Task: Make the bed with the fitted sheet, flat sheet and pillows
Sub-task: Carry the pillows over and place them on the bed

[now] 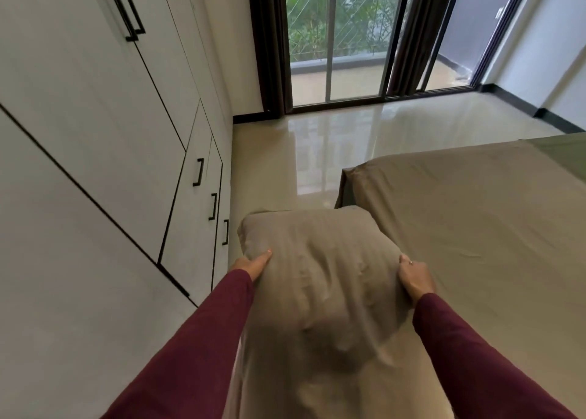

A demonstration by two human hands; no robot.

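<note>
A person in maroon sleeves point(196, 339) is holding a taupe pillow point(317, 285) out in front at the near left corner of the bed point(475, 228), one hand gripping each long side. The left hand point(253, 265) is clasping the pillow's left edge, thumb lying on top and fingers hidden beneath; the right hand point(413, 276), wearing a ring, is curling its fingers into the fabric of the right edge. Between the two grips the pillowcase is wrinkling lengthwise. Just right of the right grip, a taupe sheet point(459, 196) is lying smooth across the mattress. Left of the left grip, white wardrobe doors point(95, 133) with black handles are lining the wall; beyond the pillow, glossy floor tiles point(301, 152) are reflecting a sliding glass door point(339, 38).
</note>
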